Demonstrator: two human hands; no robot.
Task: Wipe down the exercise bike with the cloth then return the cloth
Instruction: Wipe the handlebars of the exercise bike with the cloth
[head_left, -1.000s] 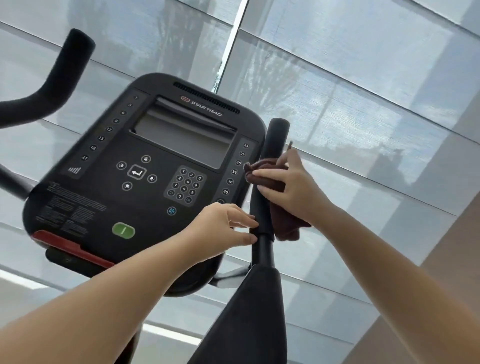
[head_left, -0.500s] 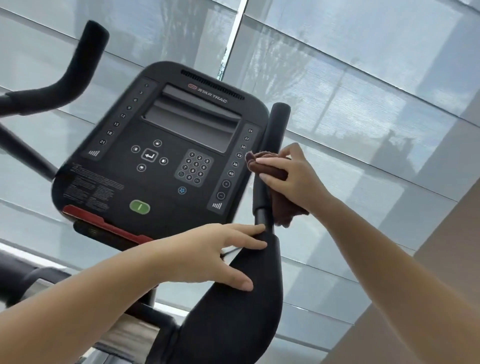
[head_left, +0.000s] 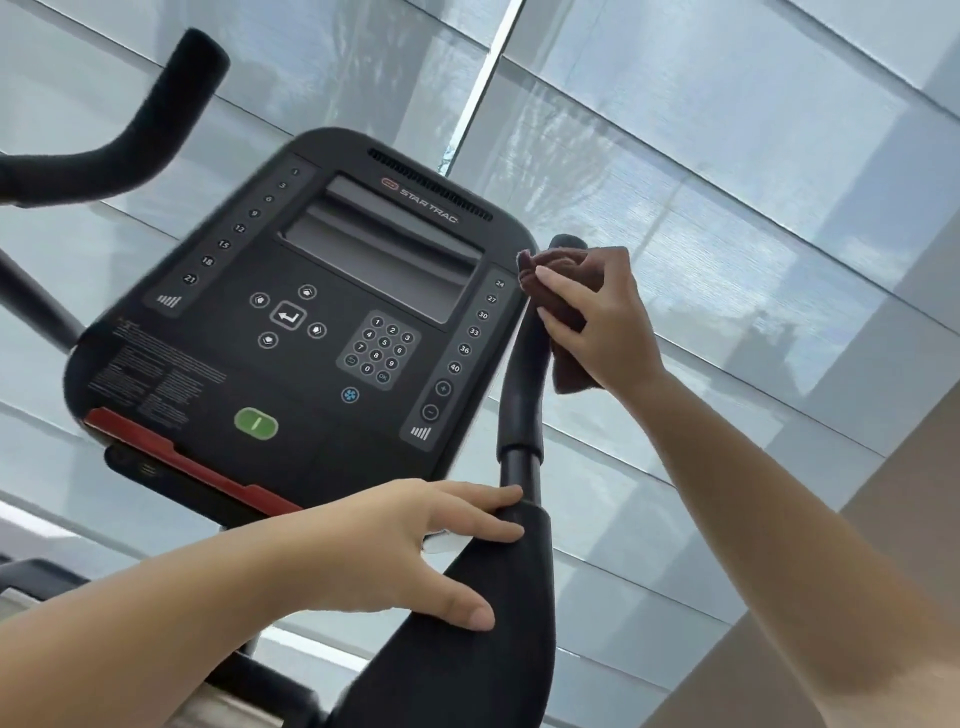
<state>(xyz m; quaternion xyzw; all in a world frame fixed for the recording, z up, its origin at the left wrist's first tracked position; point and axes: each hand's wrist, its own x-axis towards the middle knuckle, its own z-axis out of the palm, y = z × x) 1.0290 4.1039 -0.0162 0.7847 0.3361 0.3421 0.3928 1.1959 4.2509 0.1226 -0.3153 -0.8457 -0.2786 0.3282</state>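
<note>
The exercise bike's black console (head_left: 311, 332) fills the middle of the head view, with a screen, keypad and green button. To its right rises the upright right handlebar grip (head_left: 522, 379). My right hand (head_left: 597, 322) holds a dark brown cloth (head_left: 569, 364) wrapped around the top of that grip, just below its tip. My left hand (head_left: 405, 545) lies flat with fingers spread on the black padded armrest (head_left: 478, 649) below the grip, holding nothing.
The left handlebar (head_left: 150, 119) curves up at the upper left. Behind the bike are large windows covered by grey translucent blinds (head_left: 727, 156). A beige wall (head_left: 883, 519) stands at the lower right.
My right hand slid the cloth up the right grip toward its tip. My left hand moved from the bar onto the armrest and stayed there. The view shifted slightly.
</note>
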